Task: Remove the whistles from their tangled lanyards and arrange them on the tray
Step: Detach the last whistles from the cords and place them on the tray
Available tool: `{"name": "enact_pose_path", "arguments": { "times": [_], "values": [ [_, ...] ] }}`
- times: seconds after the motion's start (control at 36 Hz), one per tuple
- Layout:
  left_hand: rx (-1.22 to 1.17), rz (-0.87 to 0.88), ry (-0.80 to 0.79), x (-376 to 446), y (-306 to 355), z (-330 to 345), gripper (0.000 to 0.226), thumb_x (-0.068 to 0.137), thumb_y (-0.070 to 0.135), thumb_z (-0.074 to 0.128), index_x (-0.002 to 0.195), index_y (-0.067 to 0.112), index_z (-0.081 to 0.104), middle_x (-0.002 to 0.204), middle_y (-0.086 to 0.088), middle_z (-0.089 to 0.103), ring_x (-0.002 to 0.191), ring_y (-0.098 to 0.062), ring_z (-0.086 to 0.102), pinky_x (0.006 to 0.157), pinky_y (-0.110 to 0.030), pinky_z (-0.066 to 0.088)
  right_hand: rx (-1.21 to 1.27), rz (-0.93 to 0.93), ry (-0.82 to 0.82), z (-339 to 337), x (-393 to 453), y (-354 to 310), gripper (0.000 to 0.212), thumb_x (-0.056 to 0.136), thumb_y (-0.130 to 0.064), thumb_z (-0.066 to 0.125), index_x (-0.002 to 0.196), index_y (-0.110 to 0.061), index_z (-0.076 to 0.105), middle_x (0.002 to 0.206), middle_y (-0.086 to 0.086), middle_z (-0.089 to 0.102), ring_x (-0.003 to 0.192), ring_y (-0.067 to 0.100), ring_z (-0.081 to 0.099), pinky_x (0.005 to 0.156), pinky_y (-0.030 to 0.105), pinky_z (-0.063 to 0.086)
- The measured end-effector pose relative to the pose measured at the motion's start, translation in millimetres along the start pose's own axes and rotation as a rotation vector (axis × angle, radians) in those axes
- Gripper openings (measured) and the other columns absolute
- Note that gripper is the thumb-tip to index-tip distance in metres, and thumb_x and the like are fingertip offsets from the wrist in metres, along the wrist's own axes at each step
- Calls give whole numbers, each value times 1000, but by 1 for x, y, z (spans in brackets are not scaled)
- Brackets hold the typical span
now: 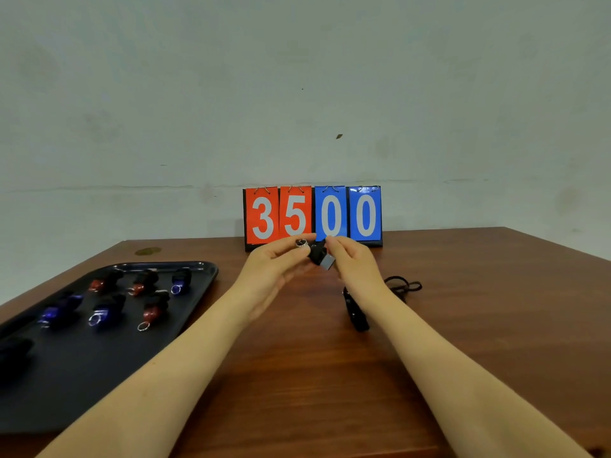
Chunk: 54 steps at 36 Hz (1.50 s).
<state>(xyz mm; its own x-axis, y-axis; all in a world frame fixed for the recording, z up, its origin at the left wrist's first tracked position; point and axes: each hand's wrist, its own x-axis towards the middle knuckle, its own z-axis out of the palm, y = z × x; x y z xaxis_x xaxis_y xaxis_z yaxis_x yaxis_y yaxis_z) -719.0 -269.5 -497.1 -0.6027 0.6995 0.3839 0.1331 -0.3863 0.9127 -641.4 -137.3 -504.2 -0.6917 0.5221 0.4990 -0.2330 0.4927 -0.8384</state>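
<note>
Two hands hold one black whistle (318, 256) above the tabletop's far middle: the left hand (276, 262) pinches its ring end, the right hand (352, 262) pinches the body. Best to hold the body steady and work the ring free. Six whistles lie on the tray (109, 368) at the left edge. A loose lanyard (401, 285) lies under the right wrist; the scoreboard (313, 214) stands at the far edge.

A flip scoreboard (313, 214) reading 3500 stands at the far edge of the wooden table (463, 309).
</note>
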Motion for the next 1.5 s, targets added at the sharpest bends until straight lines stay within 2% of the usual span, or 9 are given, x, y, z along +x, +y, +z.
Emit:
{"name": "enact_pose_path", "arguments": {
  "times": [0.14,0.25,0.39,0.5,0.58,0.78,1.06,1.28,1.5],
  "values": [
    [-263,-44,54,1,1,1,26,93,2,54,115,9,66,110,-9,72,106,-21,68,77,-25,58,27,30,-110,6,-6,0,37,101,-20,42,67,-29,52,45,-21,50,45,-5,44,56,17,30],
    [-316,-35,113,4,-1,0,28,93,2,55,117,8,66,110,-10,72,104,-21,69,72,-22,58,-176,-35,-142,12,-9,2,32,103,-29,39,76,-33,56,63,-18,59,57,-9,51,59,14,34],
    [-84,3,172,9,-10,-6,24,92,12,61,112,21,70,111,-1,72,100,-13,70,75,-22,56,-387,-79,-292,17,-9,6,32,103,-36,38,103,-27,68,100,-11,67,94,1,59,83,20,44],
    [82,13,241,12,-18,-13,30,91,18,63,121,22,68,118,2,69,110,-13,64,89,-29,55,-481,-155,-381,21,-14,0,26,103,-30,38,99,-24,63,85,-17,59,82,-2,55,75,19,41],
    [233,66,272,13,-20,-16,30,92,15,62,122,20,66,109,7,69,95,-2,66,71,-15,54,-507,-207,-401,22,-14,2,30,103,-29,37,111,-20,64,98,-8,65,94,7,58,84,25,45],
    [636,117,168,16,-19,-26,29,93,16,61,114,36,59,105,13,64,96,1,60,83,-14,48,-315,-187,-222,14,-12,-3,23,101,-24,43,87,-20,60,81,-9,59,76,0,52,68,15,38],
    [134,-14,-23,-1,-4,-5,25,93,8,57,109,24,69,114,0,71,109,-15,66,89,-30,56,-21,-45,44,-4,0,-1,23,98,-26,52,86,-14,67,75,-5,62,63,-10,54,59,5,42],
    [-364,-67,72,0,1,2,26,92,5,54,116,6,64,111,-12,72,104,-21,69,74,-25,58,0,25,-74,3,-3,3,29,98,-23,50,72,-21,61,51,-14,51,53,3,41,56,20,34],
    [-235,17,274,5,-3,-4,23,93,7,58,112,15,68,116,-11,68,93,-13,71,71,-20,57,-268,-153,-261,17,-11,7,27,101,-27,44,83,-39,59,67,-23,58,66,-10,52,64,9,38]
  ]
}}
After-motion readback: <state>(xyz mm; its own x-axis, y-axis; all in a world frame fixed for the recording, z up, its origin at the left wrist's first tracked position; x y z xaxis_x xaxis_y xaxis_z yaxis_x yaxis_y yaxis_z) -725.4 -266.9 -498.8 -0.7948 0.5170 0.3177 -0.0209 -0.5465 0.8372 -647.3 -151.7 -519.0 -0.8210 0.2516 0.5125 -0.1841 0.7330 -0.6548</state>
